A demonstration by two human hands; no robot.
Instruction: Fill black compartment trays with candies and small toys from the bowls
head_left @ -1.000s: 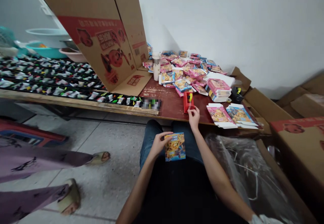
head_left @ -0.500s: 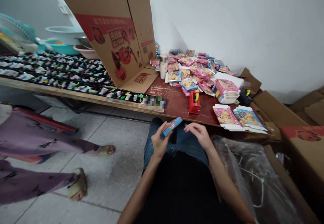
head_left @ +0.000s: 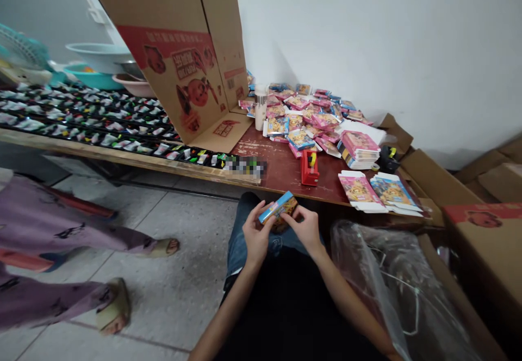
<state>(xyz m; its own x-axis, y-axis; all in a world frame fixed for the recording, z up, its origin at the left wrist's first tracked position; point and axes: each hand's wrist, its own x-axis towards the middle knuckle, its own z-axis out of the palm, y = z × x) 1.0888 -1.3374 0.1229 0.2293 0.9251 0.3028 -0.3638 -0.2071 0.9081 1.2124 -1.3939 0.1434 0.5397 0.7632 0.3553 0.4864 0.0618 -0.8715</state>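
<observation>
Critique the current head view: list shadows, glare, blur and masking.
Head view: soft shadow on the white wall beside the tall brown cardboard carton; pale glints on the crumpled clear plastic bag; print on the small blue cardboard box too soft to read; pixelation covering the right end of the nearest long black tray; little detail in the black shirt.

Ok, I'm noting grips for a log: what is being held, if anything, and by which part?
A small blue box: the left hand grips its left end; the right hand is at its right side, its grip unclear.
</observation>
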